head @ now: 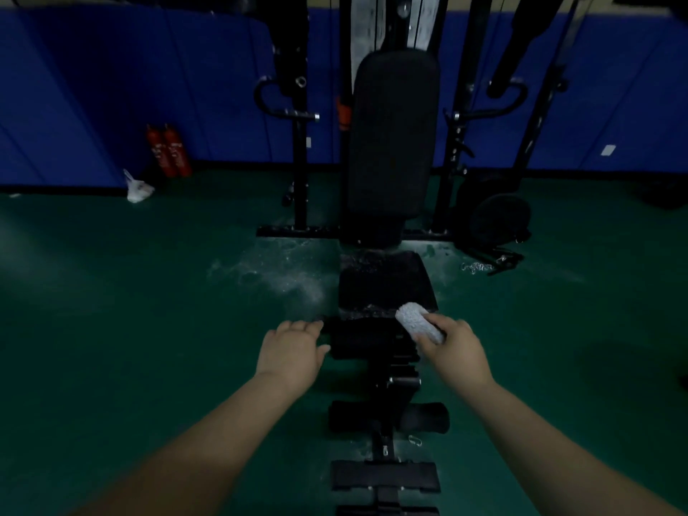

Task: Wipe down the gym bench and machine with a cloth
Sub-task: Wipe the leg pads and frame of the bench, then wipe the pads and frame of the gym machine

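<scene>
Two hands work the near end of the gym bench: your right hand has its grip closed around a rolled, nubbly white cloth, whose far end touches the near right corner of the seat pad, and your left hand rests with relaxed, straight fingers at the left end of the black foam roller. That seat pad looks wet or gritty along its edges, so you risk smearing residue rather than lifting it if the cloth stays rolled. Pale dust on the green floor at ten o'clock could be slippery underfoot. Padded vinyl backrest and steel machine frame at twelve o'clock look untouched.
</scene>
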`<state>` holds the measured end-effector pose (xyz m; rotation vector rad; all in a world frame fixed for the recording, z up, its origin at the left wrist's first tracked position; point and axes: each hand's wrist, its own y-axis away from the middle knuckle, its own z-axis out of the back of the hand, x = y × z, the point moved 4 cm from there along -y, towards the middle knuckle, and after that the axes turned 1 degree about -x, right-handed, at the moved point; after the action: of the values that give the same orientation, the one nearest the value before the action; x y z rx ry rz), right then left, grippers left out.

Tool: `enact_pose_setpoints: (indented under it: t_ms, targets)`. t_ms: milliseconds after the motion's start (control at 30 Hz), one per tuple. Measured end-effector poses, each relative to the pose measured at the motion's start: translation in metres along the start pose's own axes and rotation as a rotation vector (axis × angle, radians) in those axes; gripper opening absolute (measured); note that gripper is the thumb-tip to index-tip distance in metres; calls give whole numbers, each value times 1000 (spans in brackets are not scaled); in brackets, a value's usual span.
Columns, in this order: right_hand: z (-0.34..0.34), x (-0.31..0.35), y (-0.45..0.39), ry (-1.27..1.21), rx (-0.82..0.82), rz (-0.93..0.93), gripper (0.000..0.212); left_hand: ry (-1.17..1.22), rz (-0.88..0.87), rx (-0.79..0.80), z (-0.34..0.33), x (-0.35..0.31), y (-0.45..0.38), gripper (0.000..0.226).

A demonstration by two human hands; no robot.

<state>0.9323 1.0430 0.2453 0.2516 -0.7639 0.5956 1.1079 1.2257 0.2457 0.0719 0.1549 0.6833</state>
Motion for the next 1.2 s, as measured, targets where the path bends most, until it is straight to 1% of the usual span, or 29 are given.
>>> enact_pose_setpoints:
  t_ms: [100,233,367,567,733,867,1000,1200]
  targets:
    - [6,18,-19,-24,3,14,48,11,26,-39,23,9,-12,53]
    - [9,45,-50,-81,-30,43,47,-1,40,-131,59,23,-35,52]
    - [4,75,-86,-135,-72,74,47,-1,8,-203,91,41,-66,53]
    - [-26,137,-151,-161,-157,84,44,-25,-49,-258,127,97,-135,54]
    - [-57,198,-210,-216,-274,55,44,-88,-125,-311,171,158,-206,53]
    - [-72,237,-248,-239,-368,33,44,-145,-178,-342,209,194,-261,52]
    - [-80,261,-274,-242,-413,39,45,-166,-212,-356,230,212,-304,52]
    - [-87,284,-320,-252,-432,52,45,-116,-234,-372,245,226,-354,52]
